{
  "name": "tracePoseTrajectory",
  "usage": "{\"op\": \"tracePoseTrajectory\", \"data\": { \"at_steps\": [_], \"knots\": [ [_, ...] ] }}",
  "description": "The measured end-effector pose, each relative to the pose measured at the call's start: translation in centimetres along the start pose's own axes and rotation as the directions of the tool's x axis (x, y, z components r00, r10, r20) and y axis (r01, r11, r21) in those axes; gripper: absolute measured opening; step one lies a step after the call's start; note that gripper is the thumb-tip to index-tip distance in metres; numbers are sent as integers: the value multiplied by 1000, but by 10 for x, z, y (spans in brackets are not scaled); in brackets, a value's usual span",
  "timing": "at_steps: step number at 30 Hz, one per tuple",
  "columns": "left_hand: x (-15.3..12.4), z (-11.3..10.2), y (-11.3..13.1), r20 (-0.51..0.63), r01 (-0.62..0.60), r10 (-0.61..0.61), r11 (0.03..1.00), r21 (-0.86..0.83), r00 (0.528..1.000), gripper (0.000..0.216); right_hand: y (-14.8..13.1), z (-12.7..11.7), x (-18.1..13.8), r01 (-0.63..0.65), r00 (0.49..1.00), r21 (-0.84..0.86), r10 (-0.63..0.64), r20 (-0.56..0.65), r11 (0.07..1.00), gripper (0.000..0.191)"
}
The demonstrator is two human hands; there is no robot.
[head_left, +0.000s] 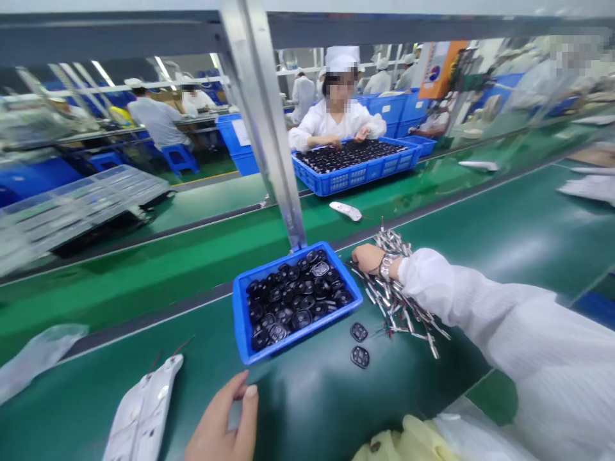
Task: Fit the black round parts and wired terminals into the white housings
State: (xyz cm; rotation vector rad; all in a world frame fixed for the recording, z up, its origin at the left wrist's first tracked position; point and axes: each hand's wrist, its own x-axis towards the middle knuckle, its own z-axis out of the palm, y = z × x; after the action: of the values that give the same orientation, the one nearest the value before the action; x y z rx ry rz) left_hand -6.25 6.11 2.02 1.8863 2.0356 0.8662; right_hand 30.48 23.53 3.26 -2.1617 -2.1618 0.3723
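My left hand point(225, 419) is low in the view, over the green work surface, with thumb and forefinger apart and nothing between them. Just beyond it stands a blue tray point(243, 320) filled with small black rounded plastic parts point(302, 318). My right hand point(369, 258) reaches to the tray's right corner, beside a loose pile of thin silvery strips with fine wires point(391, 301). Its fingers are curled and their tips are hidden, so what they hold is unclear. Two black plastic parts point(359, 356) lie on the surface right of the tray.
A white moulded piece with thin wires point(144, 410) lies at the left, near a clear plastic bag point(41, 358). A metal post point(269, 121) rises behind the tray. Across the green belt, a person point(336, 118) works over a larger blue crate point(355, 176). Another white piece point(346, 210) lies between.
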Motion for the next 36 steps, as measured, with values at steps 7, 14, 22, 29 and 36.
{"op": "tracePoseTrajectory", "data": {
  "at_steps": [7,14,22,29,36],
  "knots": [
    [12,-6,-42,-229,103,-14,920,379,973,45,2,-9,-6,286,934,78,-260,-245,955,11],
    [32,0,-71,-238,212,-100,834,510,966,52,26,-36,-32,401,748,5,-324,-579,916,18],
    [14,-3,-44,-153,155,-98,891,427,983,37,-31,-72,-116,393,662,26,-263,-701,919,6],
    [-15,-34,43,58,245,-268,747,-618,962,35,-127,-68,-176,804,515,201,-486,-706,559,20],
    [-28,-33,85,371,371,17,-7,-929,928,29,-139,-68,-186,896,359,50,-650,-670,442,17]
  ]
}}
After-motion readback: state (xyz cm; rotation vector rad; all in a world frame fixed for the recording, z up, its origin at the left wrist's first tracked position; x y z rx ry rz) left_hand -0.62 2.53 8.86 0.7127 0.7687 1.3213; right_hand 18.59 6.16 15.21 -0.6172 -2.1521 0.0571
